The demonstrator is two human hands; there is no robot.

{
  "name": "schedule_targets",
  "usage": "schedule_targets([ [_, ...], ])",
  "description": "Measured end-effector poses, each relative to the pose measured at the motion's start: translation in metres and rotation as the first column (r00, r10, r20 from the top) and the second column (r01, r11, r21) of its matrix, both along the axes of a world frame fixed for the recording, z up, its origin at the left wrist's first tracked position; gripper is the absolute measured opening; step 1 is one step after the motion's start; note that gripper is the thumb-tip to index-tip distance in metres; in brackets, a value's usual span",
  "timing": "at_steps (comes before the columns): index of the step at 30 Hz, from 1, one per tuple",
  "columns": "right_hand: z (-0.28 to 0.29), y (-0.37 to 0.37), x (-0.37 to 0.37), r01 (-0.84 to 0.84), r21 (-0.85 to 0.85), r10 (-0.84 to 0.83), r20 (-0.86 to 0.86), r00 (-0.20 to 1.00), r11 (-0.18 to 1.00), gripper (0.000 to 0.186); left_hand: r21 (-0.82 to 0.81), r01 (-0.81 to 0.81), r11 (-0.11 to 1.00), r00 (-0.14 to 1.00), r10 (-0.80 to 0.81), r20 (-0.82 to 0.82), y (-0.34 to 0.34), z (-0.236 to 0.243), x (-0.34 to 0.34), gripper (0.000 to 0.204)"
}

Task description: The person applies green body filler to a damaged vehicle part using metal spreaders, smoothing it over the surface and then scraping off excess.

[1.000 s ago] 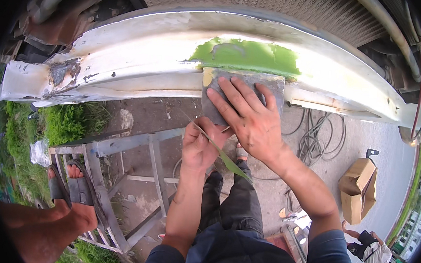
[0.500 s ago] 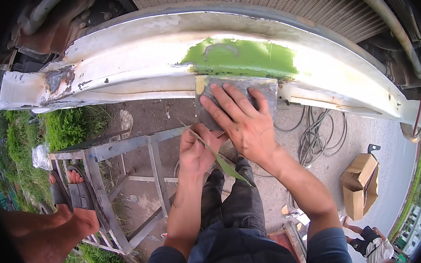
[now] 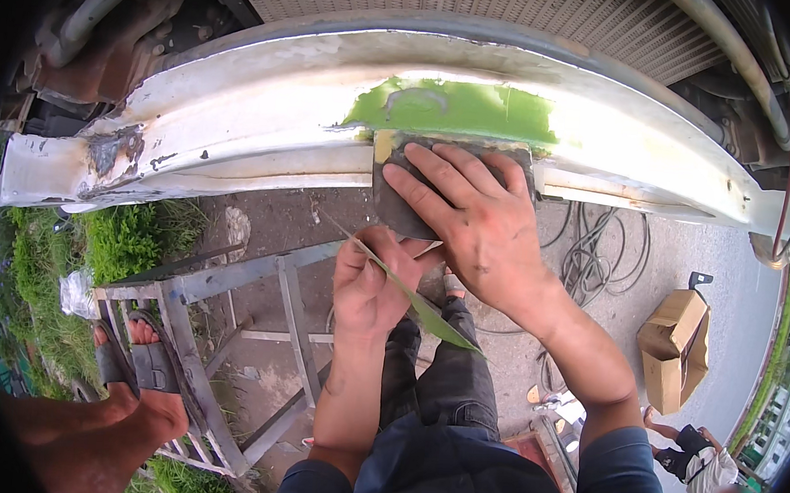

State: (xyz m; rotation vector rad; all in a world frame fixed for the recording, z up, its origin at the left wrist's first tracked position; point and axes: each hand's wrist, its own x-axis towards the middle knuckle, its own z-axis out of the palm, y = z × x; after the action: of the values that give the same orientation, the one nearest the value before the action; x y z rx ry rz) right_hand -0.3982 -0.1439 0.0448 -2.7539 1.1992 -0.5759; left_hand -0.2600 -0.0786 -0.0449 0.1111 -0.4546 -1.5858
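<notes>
My right hand (image 3: 484, 212) lies along a dark grey rectangular spreader (image 3: 403, 201), fingers flat on its face, thumb hidden. Yellowish residue marks the spreader's upper edge, which meets the white beam (image 3: 268, 100) just below a bright green smeared patch (image 3: 478, 110). A paler loop shows in the patch's left part. Close below, my left hand (image 3: 370, 281) is closed on a thin green sheet (image 3: 440, 323), tilted and seen almost edge-on. Its fingertips come near the spreader's lower edge; whether they touch it I cannot tell.
A metal frame (image 3: 289, 322) stands at the left, with another person's sandalled feet (image 3: 144, 357) on it. Coiled cable (image 3: 591, 260) lies on the ground to the right, near an open cardboard box (image 3: 672, 348). Another person (image 3: 709, 475) is at the lower right.
My right hand and the spreader have shifted slightly right along the beam, and the spreader's face looks darker. The left hand keeps hold of the green sheet, almost in place.
</notes>
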Motion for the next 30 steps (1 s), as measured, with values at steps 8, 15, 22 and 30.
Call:
schedule_targets([
  [8,-0.004,-0.001,0.002,0.004,0.069,-0.006,0.026,1.0,0.998,0.057,0.044,-0.003,0.999,1.0,0.002,0.028,0.003,-0.006,0.006,0.02],
  [15,-0.061,0.006,0.002,0.034,-0.127,-0.037,-0.023,0.999,0.991,0.056,0.185,-0.046,0.982,0.982,0.011,0.19,0.007,-0.032,0.009,0.023],
  [22,-0.115,0.0,0.002,0.023,-0.29,-0.046,-0.071,0.996,0.957,0.051,0.289,-0.065,0.955,0.992,0.03,0.125,-0.006,-0.085,0.002,0.022],
  [30,-0.099,0.012,-0.001,0.0,-0.151,-0.014,-0.091,0.996,0.989,0.054,0.201,-0.041,0.979,0.989,0.011,0.145,-0.001,-0.089,0.004,0.026],
])
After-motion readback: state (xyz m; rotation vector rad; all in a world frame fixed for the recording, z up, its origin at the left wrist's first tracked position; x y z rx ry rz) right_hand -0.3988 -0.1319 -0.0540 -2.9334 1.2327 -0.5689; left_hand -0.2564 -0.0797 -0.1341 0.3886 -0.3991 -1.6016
